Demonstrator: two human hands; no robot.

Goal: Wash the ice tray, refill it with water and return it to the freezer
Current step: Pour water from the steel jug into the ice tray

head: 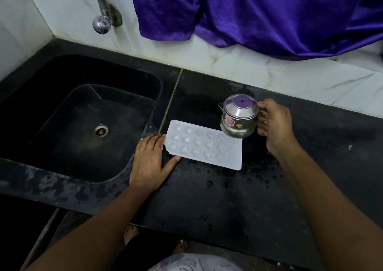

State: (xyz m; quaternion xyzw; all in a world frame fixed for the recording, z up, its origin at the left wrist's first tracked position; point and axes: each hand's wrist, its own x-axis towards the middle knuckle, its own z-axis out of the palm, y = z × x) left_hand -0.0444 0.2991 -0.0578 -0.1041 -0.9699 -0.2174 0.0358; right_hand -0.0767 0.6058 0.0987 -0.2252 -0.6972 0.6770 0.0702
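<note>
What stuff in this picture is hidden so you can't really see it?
All in the head view:
Inside the steel jug: covered by its lid, so any water is hidden.
The jug's handle: wrapped by the right hand.
The ice tray: far corner behind the jug; water in its cups too clear to tell.
The tap: arch cut off by the top edge.
The purple cloth: hides whatever is behind it.

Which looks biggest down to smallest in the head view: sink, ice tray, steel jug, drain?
1. sink
2. ice tray
3. steel jug, clearly smaller than the tray, though it may sit nearer the camera
4. drain
</note>
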